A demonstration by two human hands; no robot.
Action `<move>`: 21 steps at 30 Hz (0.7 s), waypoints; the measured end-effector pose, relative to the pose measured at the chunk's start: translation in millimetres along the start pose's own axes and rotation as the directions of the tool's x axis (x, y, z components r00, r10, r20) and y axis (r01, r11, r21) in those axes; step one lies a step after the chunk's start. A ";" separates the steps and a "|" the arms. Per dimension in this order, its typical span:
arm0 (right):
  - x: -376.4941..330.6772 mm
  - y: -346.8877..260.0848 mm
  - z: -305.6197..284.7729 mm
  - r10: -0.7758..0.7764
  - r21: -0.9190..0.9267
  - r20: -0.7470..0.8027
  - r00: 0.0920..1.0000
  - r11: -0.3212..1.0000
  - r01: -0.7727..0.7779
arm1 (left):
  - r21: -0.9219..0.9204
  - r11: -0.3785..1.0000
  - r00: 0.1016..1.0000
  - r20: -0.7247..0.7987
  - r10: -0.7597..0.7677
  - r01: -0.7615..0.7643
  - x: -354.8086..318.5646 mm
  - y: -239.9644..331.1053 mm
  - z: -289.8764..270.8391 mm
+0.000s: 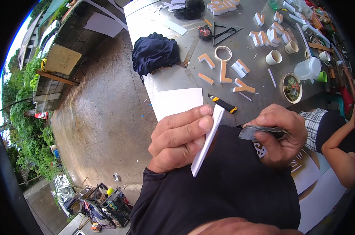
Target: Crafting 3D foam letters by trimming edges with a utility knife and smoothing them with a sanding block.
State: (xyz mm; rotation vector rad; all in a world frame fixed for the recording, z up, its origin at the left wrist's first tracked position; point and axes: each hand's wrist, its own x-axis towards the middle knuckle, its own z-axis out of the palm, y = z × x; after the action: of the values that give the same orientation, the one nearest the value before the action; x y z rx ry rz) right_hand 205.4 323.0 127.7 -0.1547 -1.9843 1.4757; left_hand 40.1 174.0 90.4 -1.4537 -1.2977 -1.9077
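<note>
Fingers of the left hand (179, 137) pinch a narrow white strip (207, 143) before the black shirt (220, 184); the right hand's (281, 133) pinch a dark, abrasive-looking sheet (255, 132). Across the metal table (167, 83), tan-faced block letters (224, 76) look shaped; the strip seems unfinished. Open air separates strip and sheet; a utility knife (223, 103) lies near the table's closest edge.
</note>
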 end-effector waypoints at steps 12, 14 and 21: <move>23.8 5.1 -6.2 -0.220 0.024 0.337 0.915 0.974 0.225 | -0.132 0.991 0.999 0.020 0.029 -0.027 -2.9 -3.2 -6.4; 25.3 4.7 -5.7 -0.234 0.042 0.340 0.911 0.971 0.234 | -0.201 0.979 0.999 -0.022 -0.035 0.030 -3.2 -1.7 -3.3; 26.9 4.2 -3.8 -0.222 0.035 0.322 0.920 0.974 0.223 | -0.428 0.890 0.984 -0.007 -0.177 0.157 -1.9 1.6 -6.2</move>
State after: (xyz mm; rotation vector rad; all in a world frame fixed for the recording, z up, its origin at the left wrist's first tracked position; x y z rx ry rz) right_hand 185.4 339.8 136.0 0.3256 -2.1757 1.4181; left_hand 38.8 167.6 89.2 -1.5225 -1.0524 -2.4436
